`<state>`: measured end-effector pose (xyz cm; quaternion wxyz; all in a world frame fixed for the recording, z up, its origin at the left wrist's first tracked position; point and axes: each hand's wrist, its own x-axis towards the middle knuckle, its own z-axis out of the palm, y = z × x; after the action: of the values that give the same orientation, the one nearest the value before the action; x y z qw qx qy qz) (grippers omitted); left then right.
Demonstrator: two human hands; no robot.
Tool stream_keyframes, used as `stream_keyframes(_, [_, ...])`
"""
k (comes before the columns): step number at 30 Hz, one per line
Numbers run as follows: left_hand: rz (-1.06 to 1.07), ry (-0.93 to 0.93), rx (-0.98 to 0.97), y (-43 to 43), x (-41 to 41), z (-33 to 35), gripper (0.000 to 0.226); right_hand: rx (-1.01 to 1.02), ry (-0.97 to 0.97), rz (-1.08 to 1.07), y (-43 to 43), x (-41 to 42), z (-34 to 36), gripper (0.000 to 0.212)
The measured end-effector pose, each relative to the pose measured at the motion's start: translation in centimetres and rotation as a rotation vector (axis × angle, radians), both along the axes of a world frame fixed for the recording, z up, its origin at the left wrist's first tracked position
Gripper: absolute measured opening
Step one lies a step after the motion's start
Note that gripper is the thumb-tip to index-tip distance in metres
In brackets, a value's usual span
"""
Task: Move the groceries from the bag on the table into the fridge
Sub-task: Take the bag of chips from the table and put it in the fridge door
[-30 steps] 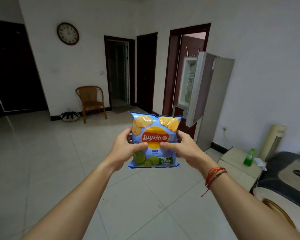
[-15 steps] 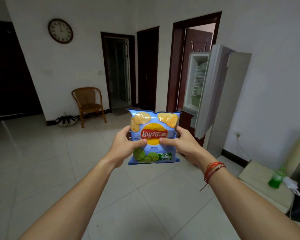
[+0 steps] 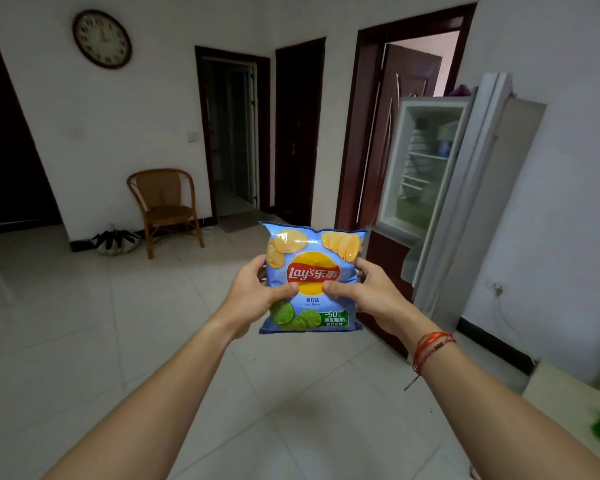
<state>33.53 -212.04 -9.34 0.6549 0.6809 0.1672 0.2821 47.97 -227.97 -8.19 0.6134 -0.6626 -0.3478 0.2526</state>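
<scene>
Blue foil Lay's crisp bag (image 3: pixel 311 275) gripped upright by left hand (image 3: pixel 253 295) and right hand (image 3: pixel 368 293); white fridge (image 3: pixel 426 174) open beyond; wicker chair (image 3: pixel 163 206) well left.

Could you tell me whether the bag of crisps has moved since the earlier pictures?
Yes. Gripped by the left hand and right hand, the bag of crisps has been carried forward toward the open fridge, which now looks larger and nearer.

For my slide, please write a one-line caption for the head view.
Left hand and right hand hold a chip bag, with the open fridge ahead.
</scene>
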Motion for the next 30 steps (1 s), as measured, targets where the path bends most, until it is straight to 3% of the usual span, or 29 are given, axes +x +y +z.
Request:
stream_keyframes(10, [-0.067,0.008,-0.023,16.3,15.5,0.3,0.046,-0.008,0.03,-0.061,15.1,14.1,0.5,0.04])
stream_keyframes(30, [-0.146,-0.016,0.017,37.5,48.0,1.8,0.047,0.061,0.043,-0.129,35.6,46.1,1.5,0.039])
